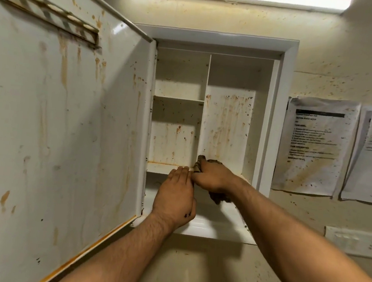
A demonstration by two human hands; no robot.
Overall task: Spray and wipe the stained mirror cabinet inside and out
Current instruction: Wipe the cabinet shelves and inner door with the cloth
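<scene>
Your right hand (pixel 213 177) grips the soiled cloth (pixel 219 197) on the lower shelf (pixel 164 168) of the open mirror cabinet (pixel 284 93) at frame centre, and your left hand (pixel 175 198) rests flat beside it; judge wiping barely begun, as streaks cover interior and door (pixel 57 129).

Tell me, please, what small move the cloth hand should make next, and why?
Probably wipe the cloth up the right compartment's back panel: the right hand grips it at that panel's foot, brown streaks run down above it, and the left hand rests flat on the shelf edge.
</scene>
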